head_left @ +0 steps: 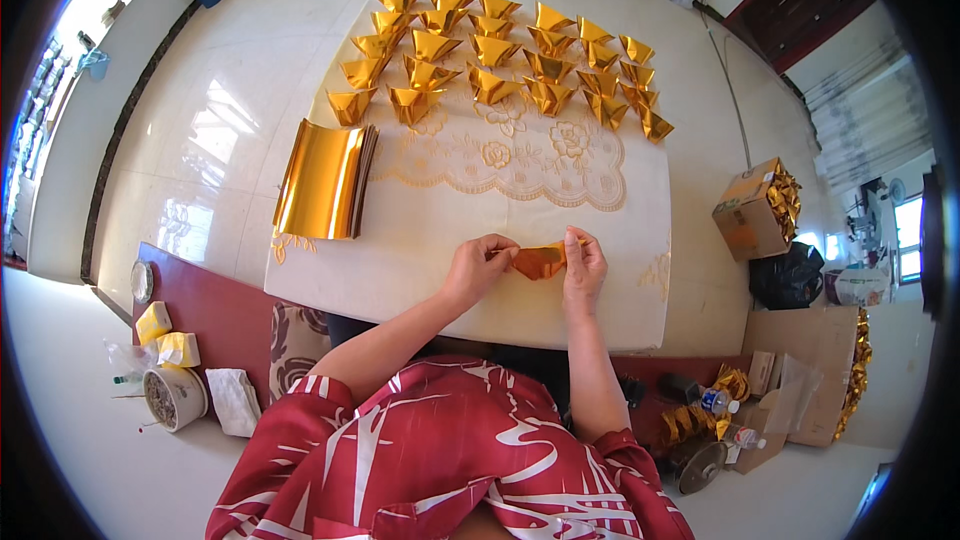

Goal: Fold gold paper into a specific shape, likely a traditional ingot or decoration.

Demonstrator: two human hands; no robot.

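Over the near side of the table point(400, 250), left hand point(478, 270) and right hand point(584, 272) pinch opposite ends of the gold paper point(540, 263), fingers drawn together; gold sheets point(318, 182) sit stacked at left, folded pieces point(434, 46) line the far side.

We find the stack point(315, 180) at ten o'clock smooth, glossy and foil-like, the tablecloth point(400, 265) matt fabric, the floor tiles point(185, 115) shiny.
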